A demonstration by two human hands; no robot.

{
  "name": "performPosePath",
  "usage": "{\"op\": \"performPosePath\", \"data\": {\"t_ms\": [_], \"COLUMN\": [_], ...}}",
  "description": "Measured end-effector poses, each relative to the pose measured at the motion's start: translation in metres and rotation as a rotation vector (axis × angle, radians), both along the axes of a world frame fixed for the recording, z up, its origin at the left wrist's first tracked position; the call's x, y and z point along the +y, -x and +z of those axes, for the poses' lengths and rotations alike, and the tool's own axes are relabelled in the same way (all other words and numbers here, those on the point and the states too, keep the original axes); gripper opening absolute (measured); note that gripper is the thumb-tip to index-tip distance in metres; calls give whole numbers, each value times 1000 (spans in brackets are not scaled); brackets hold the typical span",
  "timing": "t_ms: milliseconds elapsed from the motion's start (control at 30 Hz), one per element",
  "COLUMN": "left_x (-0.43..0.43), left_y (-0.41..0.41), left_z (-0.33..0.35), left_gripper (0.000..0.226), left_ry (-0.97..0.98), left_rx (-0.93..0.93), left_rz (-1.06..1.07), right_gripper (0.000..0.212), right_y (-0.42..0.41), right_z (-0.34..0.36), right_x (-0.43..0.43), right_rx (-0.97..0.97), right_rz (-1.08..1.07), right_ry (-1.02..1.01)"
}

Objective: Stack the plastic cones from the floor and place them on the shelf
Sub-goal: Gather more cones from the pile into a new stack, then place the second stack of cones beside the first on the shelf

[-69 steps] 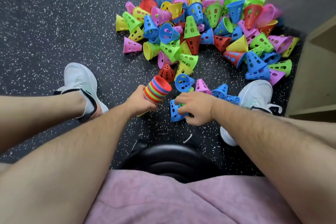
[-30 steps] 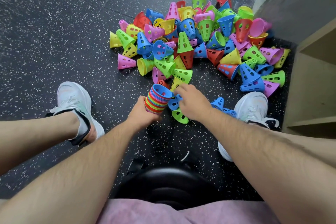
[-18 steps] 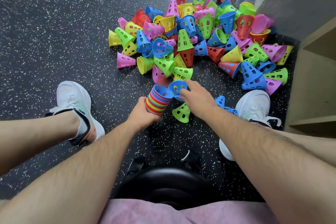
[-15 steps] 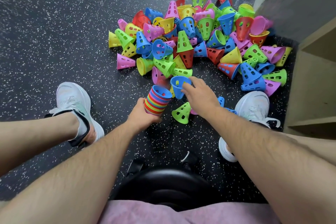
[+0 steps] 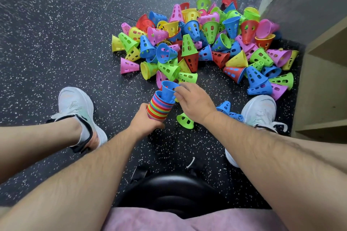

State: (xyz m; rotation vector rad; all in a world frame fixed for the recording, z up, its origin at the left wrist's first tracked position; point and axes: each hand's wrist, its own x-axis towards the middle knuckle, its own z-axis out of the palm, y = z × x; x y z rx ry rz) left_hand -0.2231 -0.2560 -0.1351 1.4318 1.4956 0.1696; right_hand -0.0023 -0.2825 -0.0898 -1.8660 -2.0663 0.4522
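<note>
My left hand (image 5: 145,121) grips a stack of nested cones (image 5: 159,108) with many-coloured rims, its open end tilted up and away from me. My right hand (image 5: 195,102) pinches a blue cone (image 5: 168,91) by its rim, the cone's narrow end sitting partly inside the top of the stack. A big pile of loose cones (image 5: 202,43) in pink, green, blue, yellow and red lies on the floor beyond. A green cone (image 5: 185,120) lies just under my right wrist, and two blue cones (image 5: 228,110) lie beside my right shoe.
A beige shelf unit (image 5: 323,88) stands at the right edge, next to a grey wall. My two white shoes (image 5: 76,107) rest on the dark speckled floor. A black round stool seat (image 5: 169,191) is under me.
My right hand picked a blue cone off the floor, lifted it and brought it left onto the top of the stack. The left hand kept the stack nearly still.
</note>
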Motion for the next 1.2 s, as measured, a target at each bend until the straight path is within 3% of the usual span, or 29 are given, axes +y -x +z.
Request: {"op": "performPosePath", "data": {"t_ms": [100,233,333,433,600,733,1000,1100,1200], "left_x": [2,-1,-4,-4,-6,-5,-1,-2,0], "left_y": [-5,-3,-1,-3,-4,-3,-5,-13,-22], "left_z": [3,1,-1,-1,-3,-4,4,9,12], "left_gripper": [78,79,79,77,77,80,86,77,75], "left_ry": [-5,6,17,20,19,32,44,37,6], "left_rx": [-23,-3,4,13,20,20,20,24,9], "left_rz": [8,-12,-46,-74,-101,-88,-33,-18,-2], "right_gripper": [34,41,31,35,48,25,25,24,26], "right_y": [5,-4,-18,-29,-29,-31,-38,-32,-22], "right_z": [6,7,2,-6,-18,-15,-5,5,12], "right_x": [-8,-19,-27,-34,-31,-26,-8,2,0], "right_rx": [4,64,-94,-301,-483,-369,8,132,175], "right_rz": [155,64,234,469,558,410,-156,-171,-62], "right_ry": [58,221,209,254,297,240,24,-43,25]}}
